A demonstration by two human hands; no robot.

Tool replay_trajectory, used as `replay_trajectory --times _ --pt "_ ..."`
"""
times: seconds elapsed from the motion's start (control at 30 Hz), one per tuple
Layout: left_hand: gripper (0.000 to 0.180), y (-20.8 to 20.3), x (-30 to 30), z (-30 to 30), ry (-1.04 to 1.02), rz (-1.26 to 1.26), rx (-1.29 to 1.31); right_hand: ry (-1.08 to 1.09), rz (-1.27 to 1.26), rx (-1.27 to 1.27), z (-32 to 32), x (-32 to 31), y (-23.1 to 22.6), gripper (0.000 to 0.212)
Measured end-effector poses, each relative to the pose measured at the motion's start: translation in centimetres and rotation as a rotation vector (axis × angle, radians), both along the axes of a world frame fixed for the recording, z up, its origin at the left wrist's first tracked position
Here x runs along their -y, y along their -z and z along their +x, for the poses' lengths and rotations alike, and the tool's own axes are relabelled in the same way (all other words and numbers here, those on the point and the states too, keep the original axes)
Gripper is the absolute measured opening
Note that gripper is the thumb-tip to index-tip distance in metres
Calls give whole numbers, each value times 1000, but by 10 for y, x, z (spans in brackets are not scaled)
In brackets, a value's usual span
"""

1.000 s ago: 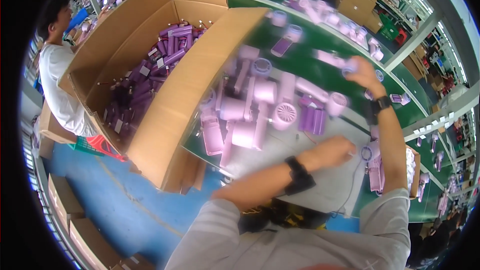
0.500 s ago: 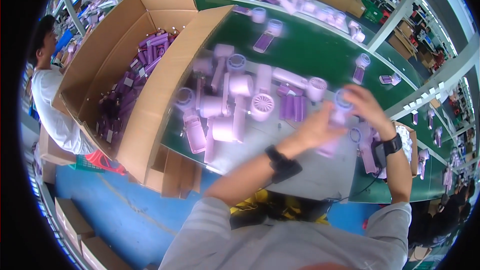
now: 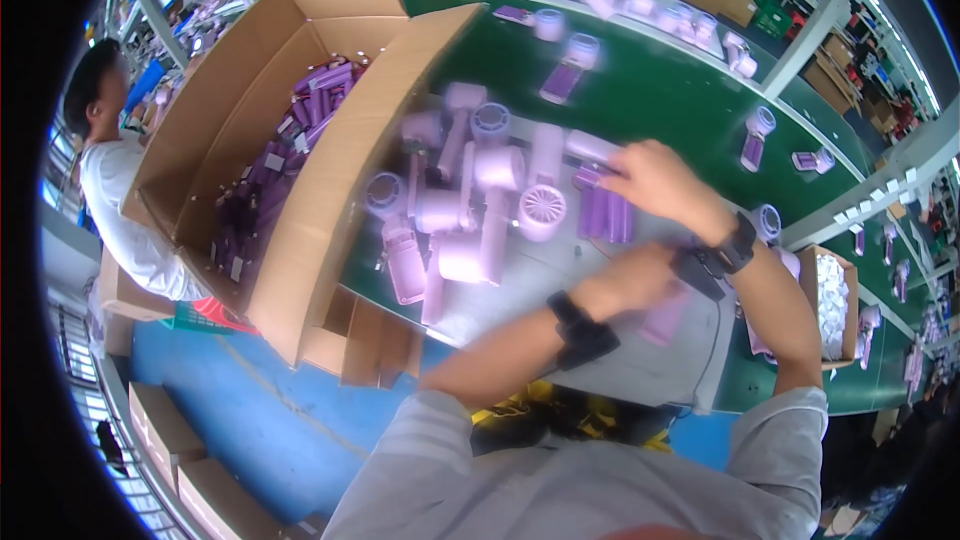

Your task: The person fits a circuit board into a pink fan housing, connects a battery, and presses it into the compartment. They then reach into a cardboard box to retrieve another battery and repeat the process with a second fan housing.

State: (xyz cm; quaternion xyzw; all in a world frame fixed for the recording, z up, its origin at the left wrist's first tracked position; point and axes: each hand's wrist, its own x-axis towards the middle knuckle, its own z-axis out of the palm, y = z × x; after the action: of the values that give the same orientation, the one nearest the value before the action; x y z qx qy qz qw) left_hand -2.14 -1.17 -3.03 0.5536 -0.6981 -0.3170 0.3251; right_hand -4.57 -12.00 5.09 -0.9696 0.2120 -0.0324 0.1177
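My right hand [image 3: 655, 180] reaches across the grey work board with its fingers closed at the end of a purple battery pack [image 3: 588, 176], beside a pale pink handheld fan [image 3: 592, 147] whose far end the hand covers. Several more purple battery packs [image 3: 607, 215] lie just below it. Nearer to me, my left hand [image 3: 640, 280] is smeared by motion, and its fingers are hidden beyond the right wrist. A flat pink piece [image 3: 663, 318] lies beside that hand; whether they touch is unclear. Left of both hands, several pink fans [image 3: 542, 210] are heaped together.
A large open carton [image 3: 345, 190] of purple battery packs stands at the left. More fans lie on the green belt [image 3: 650, 90]. At the right is a small box [image 3: 850, 335] of white pieces. A person [image 3: 120, 190] works beyond the carton.
My right hand has swung left to the battery packs, leaving the fan head it was at. My left hand has drawn slightly nearer to me. The view has shifted a little.
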Motion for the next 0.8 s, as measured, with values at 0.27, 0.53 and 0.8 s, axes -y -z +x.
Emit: replay_trajectory --times 0.27,0.53,0.8 --pt "21 14 1 -4 31 -23 -84 15 33 17 5 11 24 17" --pt "23 8 2 2 54 -66 -39 62 94 -8 7 19 30 11" --pt "18 -4 1 7 181 -54 -25 40 171 185 -36 3 11 10"
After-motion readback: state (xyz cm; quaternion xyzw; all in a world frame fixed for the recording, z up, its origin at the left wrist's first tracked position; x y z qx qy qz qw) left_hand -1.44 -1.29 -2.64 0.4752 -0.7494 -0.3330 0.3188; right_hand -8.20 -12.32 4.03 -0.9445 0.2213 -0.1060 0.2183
